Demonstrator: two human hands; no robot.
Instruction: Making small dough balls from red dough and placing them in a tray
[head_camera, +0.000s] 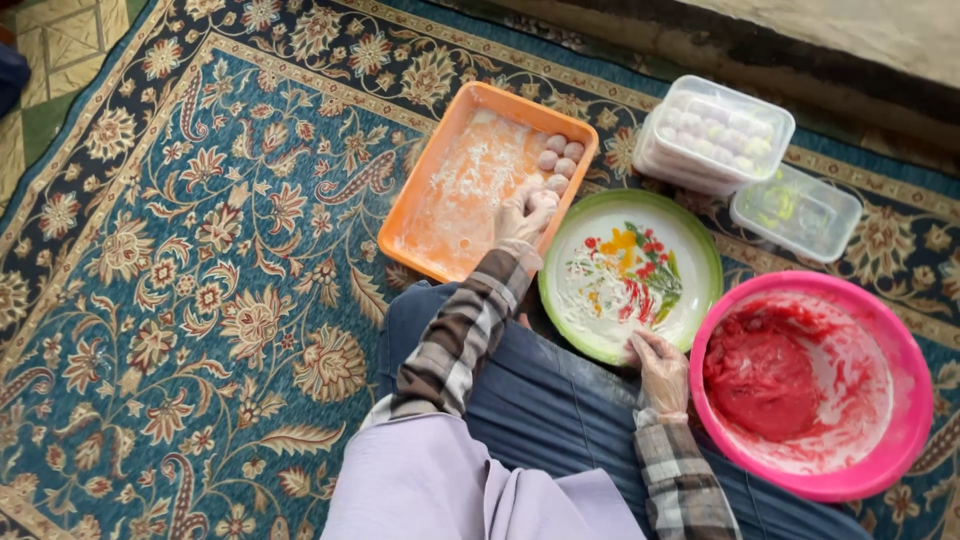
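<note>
Hiding something under curled fingers, left hand (524, 214) in orange tray (440, 215); gloved right hand (662, 368), fingers together, on plate (700, 262) rim.

One orange tray (440, 215) with four pale dough balls (559, 165) visible beside the hand. One flowered green plate (700, 250), one pink bowl (905, 420) of red dough. Two clear plastic containers: one lidded (715, 135), one smaller (797, 212). Two hands, left (525, 215) and right (662, 372).
</note>
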